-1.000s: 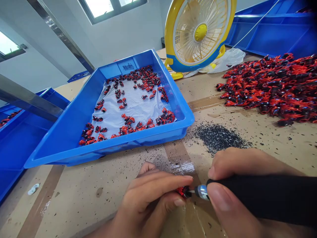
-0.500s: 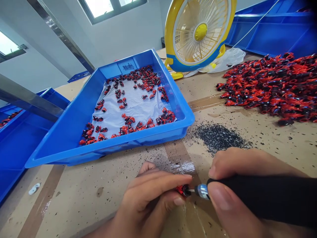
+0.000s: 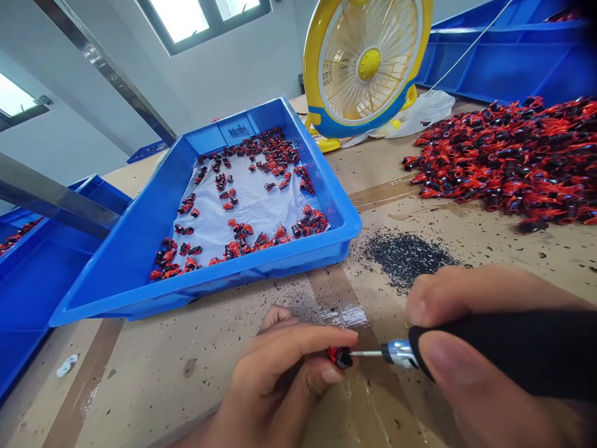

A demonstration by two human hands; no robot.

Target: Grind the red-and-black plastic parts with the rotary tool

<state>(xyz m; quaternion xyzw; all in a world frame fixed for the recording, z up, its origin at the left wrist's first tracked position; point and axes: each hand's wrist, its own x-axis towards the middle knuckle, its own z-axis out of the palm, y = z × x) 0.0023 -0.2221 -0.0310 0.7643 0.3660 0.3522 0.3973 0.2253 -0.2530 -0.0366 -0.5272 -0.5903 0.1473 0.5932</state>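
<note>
Between thumb and fingers, my left hand (image 3: 280,373) pinches a small red and black part (image 3: 339,356) low in the middle of the view. My right hand (image 3: 485,348) is wrapped round a black-handled tool (image 3: 522,351) with a silver collar and a thin metal shaft. The shaft points left, and its tip is at the dark end of the part; whether it is inside cannot be made out. Behind my hands, a blue tray (image 3: 280,269) holds many similar parts on a white sheet.
A pile of red and black parts (image 3: 508,162) lies at the right. Black shavings (image 3: 405,255) are heaped behind my right hand. A yellow and blue fan (image 3: 368,65) stands at the back. More blue trays (image 3: 494,62) are at the far right and left.
My right hand and the tool have drawn back to the right, and more of the metal shaft shows. My left hand still holds the part. The camera view has shifted slightly.
</note>
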